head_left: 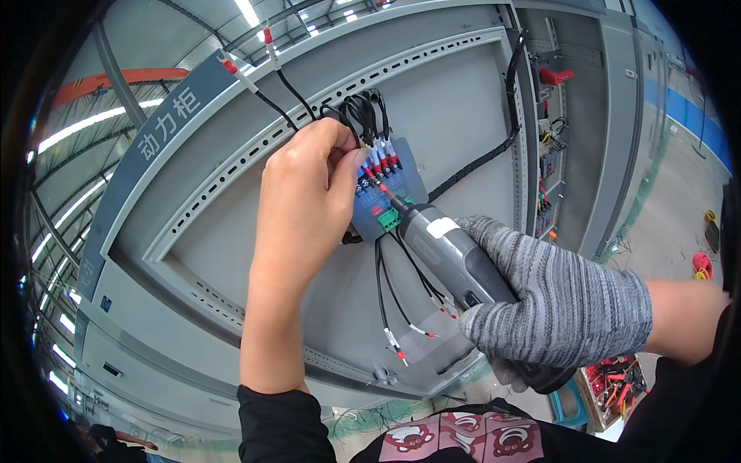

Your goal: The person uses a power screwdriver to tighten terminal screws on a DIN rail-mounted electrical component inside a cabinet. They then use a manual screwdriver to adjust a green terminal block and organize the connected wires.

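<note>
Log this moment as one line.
Left hand: bare, fingertips at black wires on blue module | Right hand: gloved, holding grey power screwdriver, tip at module | Loose wires: hanging below

Grey-and-black electric screwdriver: held tilted, bit pointed up-left at terminals | Blue-grey module: set against grey panel, green connector fitted | Black wires: looped above module, red-tipped

bright strip lights line a pale, high roof, with an orange overhead beam below; at right, grey floor meets a blue partition.
</note>
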`<state>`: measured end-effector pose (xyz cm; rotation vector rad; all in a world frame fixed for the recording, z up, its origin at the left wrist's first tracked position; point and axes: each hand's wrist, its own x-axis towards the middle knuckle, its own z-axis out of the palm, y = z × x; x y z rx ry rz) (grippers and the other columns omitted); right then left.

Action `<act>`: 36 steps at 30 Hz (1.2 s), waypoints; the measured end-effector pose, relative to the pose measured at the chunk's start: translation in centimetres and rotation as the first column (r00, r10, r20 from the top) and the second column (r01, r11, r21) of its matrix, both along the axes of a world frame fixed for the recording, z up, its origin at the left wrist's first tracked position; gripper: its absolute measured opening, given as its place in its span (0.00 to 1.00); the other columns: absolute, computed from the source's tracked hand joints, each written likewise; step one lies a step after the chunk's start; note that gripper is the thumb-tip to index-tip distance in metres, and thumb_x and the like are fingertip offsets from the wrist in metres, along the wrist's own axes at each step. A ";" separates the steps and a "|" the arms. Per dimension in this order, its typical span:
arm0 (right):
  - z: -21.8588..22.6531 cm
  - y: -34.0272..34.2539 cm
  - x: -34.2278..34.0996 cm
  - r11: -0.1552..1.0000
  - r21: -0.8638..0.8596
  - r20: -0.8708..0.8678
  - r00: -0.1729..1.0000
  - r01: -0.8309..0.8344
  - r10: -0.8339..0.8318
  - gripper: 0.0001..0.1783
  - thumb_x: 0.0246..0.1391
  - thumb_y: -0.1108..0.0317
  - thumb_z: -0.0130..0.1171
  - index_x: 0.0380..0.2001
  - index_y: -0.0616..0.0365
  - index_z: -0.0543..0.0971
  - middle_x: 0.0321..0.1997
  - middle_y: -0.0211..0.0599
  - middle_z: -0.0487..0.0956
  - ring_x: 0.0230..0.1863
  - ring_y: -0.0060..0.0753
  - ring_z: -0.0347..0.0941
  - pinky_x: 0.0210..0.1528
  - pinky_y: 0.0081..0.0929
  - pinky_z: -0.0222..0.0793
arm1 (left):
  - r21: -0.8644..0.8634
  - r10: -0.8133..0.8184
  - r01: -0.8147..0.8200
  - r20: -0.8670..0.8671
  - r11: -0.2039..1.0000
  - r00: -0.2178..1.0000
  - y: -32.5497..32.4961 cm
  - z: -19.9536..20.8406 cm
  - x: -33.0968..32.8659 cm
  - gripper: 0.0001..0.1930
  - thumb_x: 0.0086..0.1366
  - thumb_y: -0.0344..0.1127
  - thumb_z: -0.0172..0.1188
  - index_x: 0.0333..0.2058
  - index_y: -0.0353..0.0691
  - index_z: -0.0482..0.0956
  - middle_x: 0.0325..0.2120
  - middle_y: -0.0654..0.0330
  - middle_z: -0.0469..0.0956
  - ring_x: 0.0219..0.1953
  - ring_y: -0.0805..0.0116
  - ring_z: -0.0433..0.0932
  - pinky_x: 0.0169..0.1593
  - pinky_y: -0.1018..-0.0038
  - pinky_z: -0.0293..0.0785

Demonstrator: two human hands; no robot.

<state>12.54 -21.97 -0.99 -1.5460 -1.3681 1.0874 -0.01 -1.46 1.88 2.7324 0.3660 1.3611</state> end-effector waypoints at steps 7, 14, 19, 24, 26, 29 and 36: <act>-0.1 0.2 -0.1 1.000 0.011 -0.004 1.000 0.009 -0.009 0.35 0.59 0.58 0.60 0.60 0.69 0.59 0.25 0.35 0.76 0.22 0.24 0.77 0.22 0.24 0.75 | 0.054 -0.027 0.026 0.033 0.998 0.999 0.3 -0.3 0.0 0.05 0.59 0.21 0.61 0.28 0.30 0.72 0.21 0.64 0.70 0.22 0.82 0.63 0.26 0.80 0.60; 0.5 1.1 0.0 0.998 -0.035 -0.083 0.995 0.060 -0.063 0.33 0.60 0.59 0.60 0.58 0.70 0.61 0.23 0.34 0.76 0.21 0.24 0.76 0.22 0.24 0.74 | 0.062 -0.022 0.021 0.029 0.998 0.999 1.0 -0.4 0.4 0.05 0.59 0.21 0.60 0.28 0.29 0.72 0.21 0.64 0.70 0.22 0.82 0.63 0.26 0.80 0.61; 0.7 3.5 -0.1 0.991 -0.123 -0.160 0.984 0.059 -0.078 0.33 0.58 0.56 0.61 0.55 0.70 0.64 0.24 0.34 0.76 0.24 0.25 0.77 0.24 0.24 0.74 | -0.087 -0.014 0.017 0.037 0.996 0.999 2.6 -0.2 0.3 0.04 0.59 0.23 0.60 0.30 0.29 0.73 0.23 0.55 0.74 0.23 0.66 0.71 0.29 0.72 0.67; 1.3 2.4 -0.8 0.997 -0.037 -0.122 0.990 0.069 -0.073 0.32 0.58 0.55 0.62 0.52 0.72 0.65 0.25 0.35 0.76 0.24 0.25 0.76 0.27 0.23 0.75 | -0.084 -0.074 0.078 0.048 0.993 0.996 3.0 -0.5 0.5 0.05 0.58 0.24 0.61 0.31 0.29 0.75 0.23 0.50 0.76 0.22 0.60 0.74 0.31 0.69 0.71; 1.3 2.7 -0.8 0.998 -0.051 -0.169 0.984 0.046 -0.054 0.31 0.57 0.55 0.62 0.51 0.71 0.66 0.24 0.35 0.77 0.25 0.25 0.77 0.26 0.24 0.75 | -0.111 -0.086 0.092 0.064 0.990 0.994 3.5 -1.0 0.8 0.05 0.58 0.24 0.61 0.30 0.29 0.75 0.23 0.50 0.76 0.22 0.60 0.74 0.31 0.69 0.71; 2.3 2.5 -1.0 0.997 -0.072 -0.224 0.973 0.032 -0.047 0.28 0.57 0.56 0.62 0.49 0.69 0.67 0.24 0.36 0.77 0.24 0.25 0.77 0.24 0.24 0.74 | -0.111 -0.086 0.093 0.060 0.989 0.994 3.1 -0.7 0.9 0.05 0.58 0.24 0.61 0.30 0.28 0.75 0.23 0.50 0.76 0.23 0.60 0.74 0.32 0.68 0.71; 2.0 2.3 -1.9 0.997 -0.062 -0.360 0.931 0.038 -0.057 0.25 0.57 0.60 0.60 0.48 0.68 0.66 0.25 0.39 0.76 0.18 0.29 0.77 0.17 0.26 0.75 | -0.098 -0.091 0.096 0.053 0.991 0.994 2.9 -0.7 0.8 0.05 0.59 0.25 0.61 0.30 0.29 0.75 0.23 0.50 0.77 0.24 0.58 0.75 0.32 0.68 0.71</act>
